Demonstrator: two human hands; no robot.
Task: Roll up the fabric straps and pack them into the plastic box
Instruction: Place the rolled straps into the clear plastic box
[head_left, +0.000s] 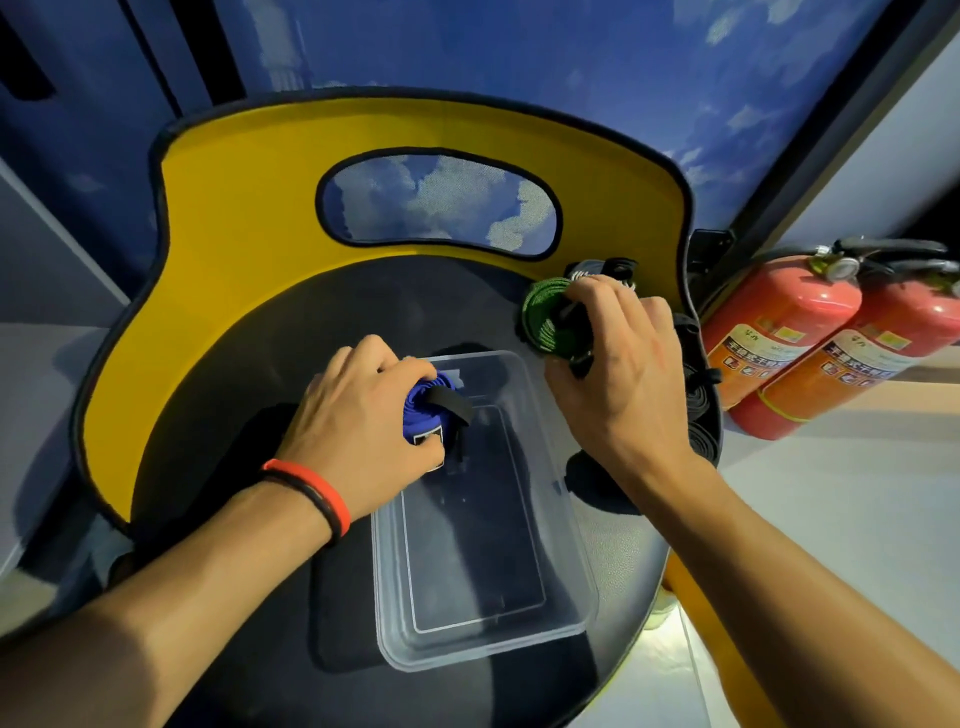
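Head view, left hand (358, 415) gripping blue roll (423, 415) at clear box (483, 644), right hand (618, 379) gripping green roll (543, 322), dark straps (701, 410) half-hidden behind it

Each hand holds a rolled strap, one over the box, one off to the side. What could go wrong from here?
The blue roll in the left hand has a black tail sticking out; released into the box, it may unwind.
The right hand grips the green roll outside the box, near the right edge of the seat; a slip could drop it toward the fire extinguishers.
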